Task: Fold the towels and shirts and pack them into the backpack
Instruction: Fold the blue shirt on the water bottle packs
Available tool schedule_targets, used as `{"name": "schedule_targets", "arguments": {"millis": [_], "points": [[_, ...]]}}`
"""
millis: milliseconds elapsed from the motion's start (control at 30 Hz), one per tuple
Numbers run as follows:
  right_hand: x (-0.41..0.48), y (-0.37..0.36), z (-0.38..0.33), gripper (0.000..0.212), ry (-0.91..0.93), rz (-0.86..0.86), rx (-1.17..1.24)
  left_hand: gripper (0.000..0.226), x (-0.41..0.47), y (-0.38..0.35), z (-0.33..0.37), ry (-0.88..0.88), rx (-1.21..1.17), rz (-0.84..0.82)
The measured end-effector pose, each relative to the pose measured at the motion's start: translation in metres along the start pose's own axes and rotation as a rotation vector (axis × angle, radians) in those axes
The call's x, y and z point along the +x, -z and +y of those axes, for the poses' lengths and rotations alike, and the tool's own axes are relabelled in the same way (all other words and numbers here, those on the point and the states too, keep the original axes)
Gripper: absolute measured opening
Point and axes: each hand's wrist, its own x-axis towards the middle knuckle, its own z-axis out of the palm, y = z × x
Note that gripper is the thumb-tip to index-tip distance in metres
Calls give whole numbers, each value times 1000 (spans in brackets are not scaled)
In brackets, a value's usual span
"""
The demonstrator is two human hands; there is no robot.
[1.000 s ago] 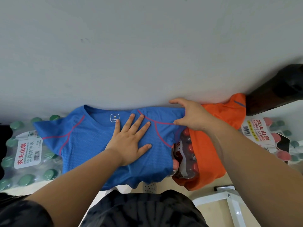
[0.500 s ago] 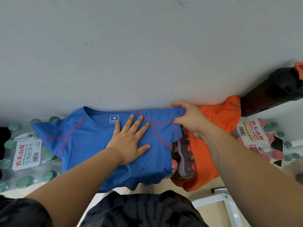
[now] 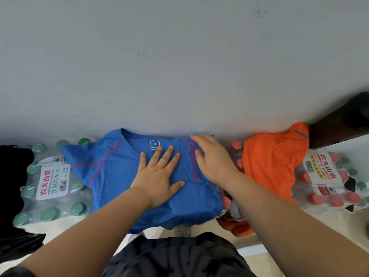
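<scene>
Against the wall (image 3: pixel 179 66), one blue shirt (image 3: pixel 119 176) lies over bottle packs, its tag reading "M". The left hand (image 3: pixel 157 176) presses it flat, fingers (image 3: pixel 167 154) splayed. The right hand (image 3: pixel 211 158) rests on the folded-in sleeve (image 3: pixel 191 156), fingers released. One orange shirt (image 3: pixel 269 162) lies to the right. The green-capped pack (image 3: pixel 52 182) reads "农夫山泉" and the red-capped pack (image 3: pixel 323 176) "NONGFU SPRING".

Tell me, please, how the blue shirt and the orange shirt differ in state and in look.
The blue shirt lies spread flat with one sleeve folded inward; the orange shirt lies crumpled. The left hand and right hand both press on the blue shirt; nothing touches the orange shirt. The blue shirt has pink seams, the orange shirt a short bluish stripe. Both rest on packs of bottled water.
</scene>
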Motion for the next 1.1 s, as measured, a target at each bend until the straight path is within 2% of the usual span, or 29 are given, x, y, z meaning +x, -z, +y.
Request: {"name": "schedule_targets", "arguments": {"millis": [67,200,400,533,633,800,933,1000,1100], "points": [[-11,-1,6,52,22,-41,-170,86,1,-2,1,-1,-2,0],[-24,-12,5,77,-52,-360,-451,86,1,-3,0,-3,-7,-2],[-28,-23,13,86,-28,-342,-561,86,-9,3,-16,32,-7,47],[-26,-20,3,89,-25,-286,-590,82,-36,11,-44,193,-91,201],[-18,-31,-29,87,53,-257,-575,74,-59,11,-81,371,-163,350],[-6,-74,-84,83,201,-344,-555,56,-84,14,-148,664,-283,501],[-1,-107,-109,80,189,-414,-535,65,-86,17,-195,810,-341,358],[1,-121,-118,78,174,-423,-537,68,-80,23,-208,821,-358,276],[1,-138,-126,77,124,-420,-561,61,-70,31,-214,754,-345,234]]}}
